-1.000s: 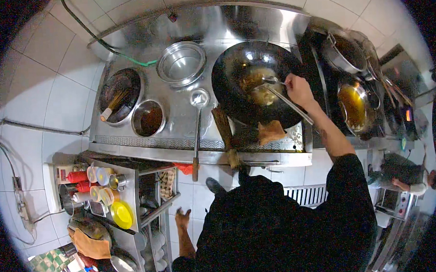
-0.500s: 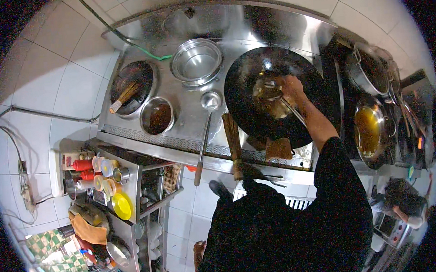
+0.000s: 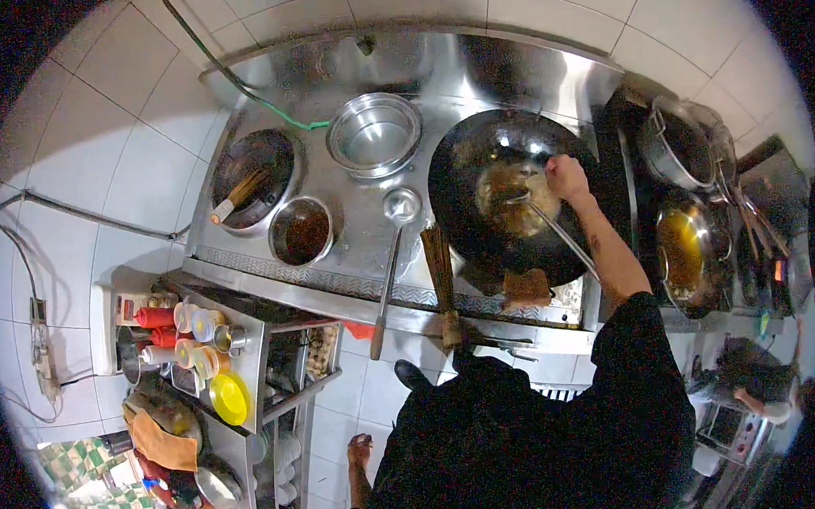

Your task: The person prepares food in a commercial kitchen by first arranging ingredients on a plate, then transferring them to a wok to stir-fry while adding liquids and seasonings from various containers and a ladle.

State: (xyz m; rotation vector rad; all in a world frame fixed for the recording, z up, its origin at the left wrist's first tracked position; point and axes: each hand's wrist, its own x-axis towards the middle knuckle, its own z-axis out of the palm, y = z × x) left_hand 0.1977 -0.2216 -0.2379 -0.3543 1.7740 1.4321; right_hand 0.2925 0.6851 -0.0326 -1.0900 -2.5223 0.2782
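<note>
My right hand (image 3: 566, 177) is closed in a fist over the right part of a large black wok (image 3: 463, 175); what its fingers hold, if anything, is hidden. Brownish liquid (image 3: 505, 191) lies in the bottom of the wok. A ladle (image 3: 563, 234) dips into it, its long handle slanting over the near rim beside my right forearm, apart from my fist. Low beside my body hangs my left hand (image 3: 360, 449), its fingers loosely curled and nothing showing in them. A brown folded cloth (image 3: 525, 288) rests at the wok's near rim.
Left of the wok are a bamboo brush (image 3: 439, 276), a second ladle (image 3: 389, 283), a steel pot (image 3: 375, 136), a bowl of dark sauce (image 3: 300, 231) and a smaller wok (image 3: 271, 156). A pan of yellow oil (image 3: 685, 247) stands right. A shelf unit (image 3: 258, 370) is at left.
My right hand has drawn back to the right from the wok's middle. Its fist now shows apart from the ladle head. My left hand has come out farther from my body.
</note>
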